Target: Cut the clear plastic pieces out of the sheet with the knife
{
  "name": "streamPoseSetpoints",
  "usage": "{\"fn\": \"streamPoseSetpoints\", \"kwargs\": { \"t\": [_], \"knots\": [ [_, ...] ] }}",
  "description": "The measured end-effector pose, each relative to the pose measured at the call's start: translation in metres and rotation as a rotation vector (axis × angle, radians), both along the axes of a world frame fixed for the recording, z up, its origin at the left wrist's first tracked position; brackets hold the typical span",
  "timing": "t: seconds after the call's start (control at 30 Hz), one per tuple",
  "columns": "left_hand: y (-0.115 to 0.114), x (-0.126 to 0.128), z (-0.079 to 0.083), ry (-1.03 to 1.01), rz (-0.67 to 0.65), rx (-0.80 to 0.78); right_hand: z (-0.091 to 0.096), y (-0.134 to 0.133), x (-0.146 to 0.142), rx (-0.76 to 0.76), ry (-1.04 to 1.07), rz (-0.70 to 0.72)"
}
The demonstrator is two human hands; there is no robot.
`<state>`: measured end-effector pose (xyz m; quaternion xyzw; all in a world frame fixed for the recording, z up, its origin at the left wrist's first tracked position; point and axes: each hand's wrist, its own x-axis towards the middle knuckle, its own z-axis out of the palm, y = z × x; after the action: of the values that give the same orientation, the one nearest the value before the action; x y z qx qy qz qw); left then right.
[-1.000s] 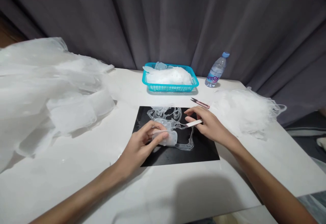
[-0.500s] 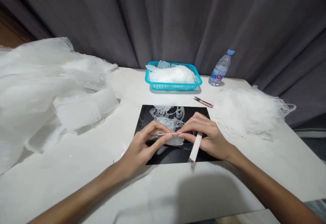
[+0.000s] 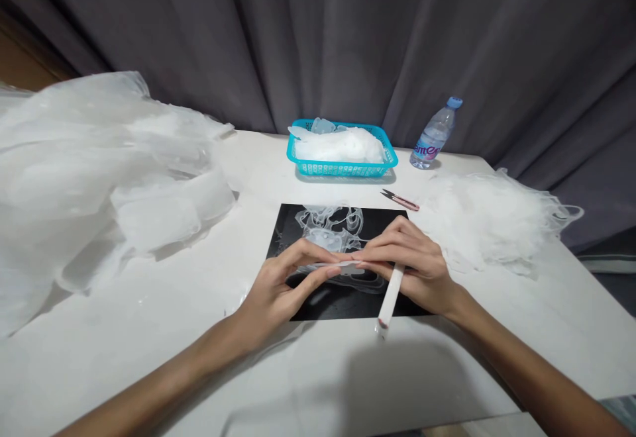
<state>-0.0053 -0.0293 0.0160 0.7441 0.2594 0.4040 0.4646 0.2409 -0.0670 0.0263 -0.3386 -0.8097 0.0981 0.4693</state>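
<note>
Between the fingertips of both hands is a thin, whitish translucent piece [image 3: 350,266], seen nearly edge-on. My left hand [image 3: 282,279] pinches its left end with thumb and fingers. At the other end my right hand [image 3: 420,261] pinches it too, while a flat white stick [image 3: 390,299] is tucked in the same hand and points down toward me. Its lower tip looks reddish and clear; the exact kind of tool cannot be made out. Below the hands lies a black mat [image 3: 328,304], with curly translucent scraps [image 3: 330,218] on its far part.
A large heap of white translucent sheets [image 3: 99,159] covers the left side. Behind the mat stands a blue basket [image 3: 342,170] holding white pieces. Thread snips [image 3: 401,200], a water bottle [image 3: 433,136] and a pile of stringy white scraps [image 3: 491,218] are at the right.
Both hands keep their pinch on the piece, which has tilted slightly. My right hand has shifted a little to the right, and the white stick has turned slightly with it. The view has moved slightly.
</note>
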Motion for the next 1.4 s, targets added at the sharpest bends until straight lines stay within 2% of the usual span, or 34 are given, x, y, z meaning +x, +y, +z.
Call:
{"fn": "streamPoseSetpoints", "kwargs": {
  "t": [0.13,0.2,0.27,0.33,0.37,0.47,0.57,0.77,0.97,1.07,1.17,1.27,1.4],
  "knots": [
    [0.0,0.002,0.0,-0.012,0.017,-0.074,0.002,-0.002,-0.005,-0.055,0.025,-0.021],
    [0.001,0.004,0.001,-0.025,0.031,-0.147,0.003,-0.002,-0.007,-0.18,0.082,-0.072],
    [0.004,0.005,0.004,-0.034,0.061,-0.193,0.003,-0.002,-0.007,-0.382,0.134,-0.118],
    [0.008,0.005,0.007,-0.017,0.122,-0.162,0.003,-0.002,-0.006,-0.546,0.116,-0.132],
    [0.01,0.004,0.009,0.004,0.147,-0.112,0.002,-0.002,-0.005,-0.575,0.084,-0.137],
    [0.016,0.0,0.012,0.082,0.138,0.099,0.002,-0.002,-0.008,-0.483,0.044,-0.148],
    [0.015,-0.003,0.01,0.159,0.081,0.224,0.0,-0.004,-0.017,-0.411,0.137,-0.096],
    [0.008,-0.005,0.005,0.178,0.13,0.211,-0.008,-0.006,-0.027,-0.285,0.205,-0.042],
    [0.006,-0.006,0.008,0.141,0.096,0.273,-0.011,-0.008,-0.023,-0.248,0.214,-0.024],
    [0.01,-0.009,0.007,0.139,0.063,0.338,-0.013,-0.009,-0.024,-0.269,0.24,-0.038],
    [0.019,-0.013,0.005,0.275,-0.038,0.354,-0.015,-0.01,-0.024,-0.399,0.315,-0.143],
    [0.026,-0.016,0.004,0.364,-0.037,0.316,-0.015,-0.008,-0.024,-0.495,0.273,-0.203],
    [0.025,-0.011,0.005,0.327,-0.072,0.356,-0.013,-0.006,-0.028,-0.382,0.124,-0.105]
  ]
}}
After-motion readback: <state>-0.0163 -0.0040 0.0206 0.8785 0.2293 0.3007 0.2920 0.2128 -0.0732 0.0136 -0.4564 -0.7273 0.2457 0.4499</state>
